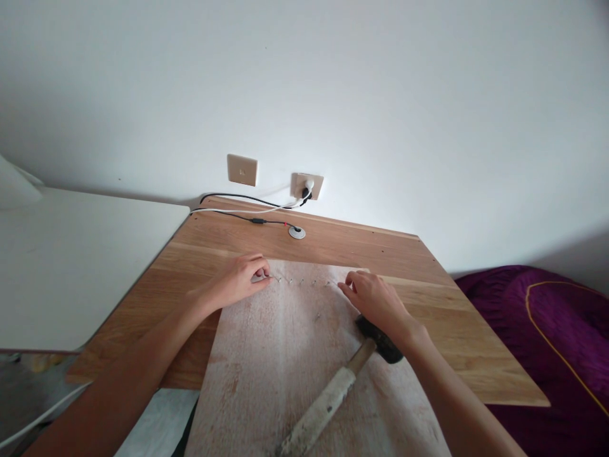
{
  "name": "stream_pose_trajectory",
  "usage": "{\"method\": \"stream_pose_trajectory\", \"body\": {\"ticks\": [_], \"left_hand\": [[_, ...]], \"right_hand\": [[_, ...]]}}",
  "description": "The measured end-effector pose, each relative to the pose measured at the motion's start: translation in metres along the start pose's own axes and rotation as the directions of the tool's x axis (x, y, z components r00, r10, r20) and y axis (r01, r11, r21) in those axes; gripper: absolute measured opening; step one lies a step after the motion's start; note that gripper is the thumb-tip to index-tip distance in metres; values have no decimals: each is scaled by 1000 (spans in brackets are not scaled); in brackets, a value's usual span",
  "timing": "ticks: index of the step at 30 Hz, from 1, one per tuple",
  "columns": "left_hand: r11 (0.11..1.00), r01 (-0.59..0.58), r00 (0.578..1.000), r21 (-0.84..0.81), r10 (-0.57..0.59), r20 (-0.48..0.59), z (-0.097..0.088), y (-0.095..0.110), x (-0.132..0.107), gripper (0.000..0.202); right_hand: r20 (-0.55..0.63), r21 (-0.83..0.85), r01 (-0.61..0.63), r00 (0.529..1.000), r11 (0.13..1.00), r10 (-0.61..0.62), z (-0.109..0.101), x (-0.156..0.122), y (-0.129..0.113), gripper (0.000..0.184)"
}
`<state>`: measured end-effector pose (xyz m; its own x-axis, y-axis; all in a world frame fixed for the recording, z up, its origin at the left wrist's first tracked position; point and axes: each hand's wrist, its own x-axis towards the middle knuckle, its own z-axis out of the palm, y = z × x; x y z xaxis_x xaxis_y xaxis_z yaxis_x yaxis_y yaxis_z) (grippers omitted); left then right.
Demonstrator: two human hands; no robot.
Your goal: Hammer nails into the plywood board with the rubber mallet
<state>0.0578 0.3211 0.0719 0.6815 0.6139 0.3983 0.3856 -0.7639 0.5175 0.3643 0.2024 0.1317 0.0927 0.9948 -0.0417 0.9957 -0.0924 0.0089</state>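
Note:
A pale whitewashed board (280, 368) lies on a wooden desk (204, 247). Near its far edge stands a row of several small nails (304, 281). My left hand (240, 278) rests at the left end of the row, fingers curled and pinched around a nail. My right hand (371, 297) lies at the right end, fingertips pinched near the last nail. One loose nail (316, 315) lies on the board. A hammer (342, 387) with a worn pale handle and dark head lies on the board under my right wrist, untouched.
Black and white cables (247, 212) run from a wall socket (307, 185) to a cable grommet (297, 233) at the desk's back. A white table (80, 254) adjoins on the left. A purple bedspread (547, 330) lies to the right.

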Motion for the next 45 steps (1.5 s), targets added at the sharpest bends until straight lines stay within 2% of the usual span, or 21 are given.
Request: {"method": "stream_pose_trajectory", "body": {"ticks": [5, 8, 15, 19, 24, 29, 33, 36, 40, 42, 45], "left_hand": [[998, -12, 999, -59, 14, 34, -2, 4, -1, 1], [997, -24, 998, -73, 28, 57, -2, 5, -2, 9], [995, -11, 999, -98, 14, 39, 0, -1, -3, 7], [995, -4, 1000, -102, 6, 14, 2, 3, -2, 13], [995, -72, 991, -71, 80, 112, 6, 19, -1, 15], [993, -114, 991, -21, 115, 73, 10, 21, 0, 14], [996, -59, 998, 74, 61, -27, 13, 15, 0, 6], [992, -61, 997, 107, 65, -31, 15, 12, 1, 12], [988, -133, 991, 74, 133, 11, 16, 12, 1, 15], [983, -171, 985, 61, 170, 21, 18, 11, 2, 16], [971, -224, 975, 84, 224, 8, 20, 7, 3, 17]], "right_hand": [[35, -18, 34, 999, 999, -33, 1, 4, -6, 31], [41, -17, 55, 998, 998, -54, 1, 7, -4, 29], [35, -23, 100, 994, 995, -99, -1, 6, -4, 20], [10, -34, 144, 990, 989, -144, -4, 4, -4, 21], [-32, -2, 188, 982, 982, -188, -9, -2, -1, 21], [15, 283, 361, 925, 889, -381, -14, -20, -11, 17], [121, 428, 390, 869, 815, -479, -17, -37, -28, 12], [158, 434, 410, 842, 802, -516, -18, -46, -41, 7], [215, 411, 415, 822, 812, -528, -17, -52, -46, 5], [189, 414, 397, 843, 819, -503, -14, -49, -43, 5], [60, 335, 322, 930, 885, -362, -11, -36, -33, 16]]}}
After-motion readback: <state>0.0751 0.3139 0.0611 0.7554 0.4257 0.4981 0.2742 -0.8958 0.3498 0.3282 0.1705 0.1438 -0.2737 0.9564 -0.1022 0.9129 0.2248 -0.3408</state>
